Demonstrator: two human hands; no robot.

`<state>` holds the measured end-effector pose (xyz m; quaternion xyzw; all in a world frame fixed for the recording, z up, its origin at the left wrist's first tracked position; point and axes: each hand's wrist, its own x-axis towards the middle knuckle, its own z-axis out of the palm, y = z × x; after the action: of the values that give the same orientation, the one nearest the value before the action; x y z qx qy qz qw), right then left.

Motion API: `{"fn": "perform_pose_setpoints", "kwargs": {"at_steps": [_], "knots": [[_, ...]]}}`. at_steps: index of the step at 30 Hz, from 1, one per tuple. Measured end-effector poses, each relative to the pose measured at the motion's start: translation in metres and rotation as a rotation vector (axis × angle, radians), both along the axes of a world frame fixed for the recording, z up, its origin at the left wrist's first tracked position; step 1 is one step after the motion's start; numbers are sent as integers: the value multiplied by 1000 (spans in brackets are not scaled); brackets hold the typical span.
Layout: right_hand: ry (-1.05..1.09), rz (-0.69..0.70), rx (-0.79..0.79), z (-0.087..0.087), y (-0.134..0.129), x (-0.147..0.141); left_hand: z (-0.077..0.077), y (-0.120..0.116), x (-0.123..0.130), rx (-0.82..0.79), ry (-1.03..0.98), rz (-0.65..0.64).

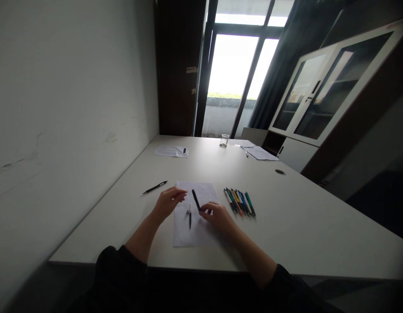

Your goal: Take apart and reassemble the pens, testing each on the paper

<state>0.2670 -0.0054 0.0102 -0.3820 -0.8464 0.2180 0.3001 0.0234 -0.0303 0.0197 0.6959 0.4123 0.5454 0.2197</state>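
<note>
A black pen barrel [196, 200] is pinched near its lower end by my right hand [215, 214], tilted over a written sheet of paper [185, 237]. My left hand [169, 201] hovers above the sheet's left edge, its fingers bent together; whether something small sits between the fingertips I cannot make out. Between the hands, small dark pen parts [189, 219] lie on the sheet. A black pen [155, 187] rests on the table to the left of my left hand. Several colored pens [239, 202] lie side by side to the right of the paper.
The white table [123, 243] meets a wall on the left. Toward its far end are a sheet with a black mark [171, 151], a glass [224, 140], more papers [262, 153] with a pen [246, 153], and a round cable hole [280, 172]. A cabinet stands at the right.
</note>
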Motion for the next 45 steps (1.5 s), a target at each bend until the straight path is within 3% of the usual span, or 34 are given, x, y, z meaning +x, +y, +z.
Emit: {"fn": "perform_pose_setpoints", "kwargs": {"at_steps": [7,13,21,26,30,38,45], "knots": [[-71,-181,21,7,-3,9,-12,9,-10,4,198,188],[-198,-325,78,7,-18,20,-21,11,-19,23,499,225],[-356,-310,114,8,-38,17,-34,9,-23,-3,665,204],[-392,-294,21,9,-44,19,-36,9,-24,-32,730,207],[-377,-292,-34,9,-45,23,-35,8,-23,-61,788,206],[-255,-305,31,0,-50,33,-37,1,-32,-68,847,197],[-217,-310,46,-5,-48,35,-48,-24,-36,-100,933,223]]}}
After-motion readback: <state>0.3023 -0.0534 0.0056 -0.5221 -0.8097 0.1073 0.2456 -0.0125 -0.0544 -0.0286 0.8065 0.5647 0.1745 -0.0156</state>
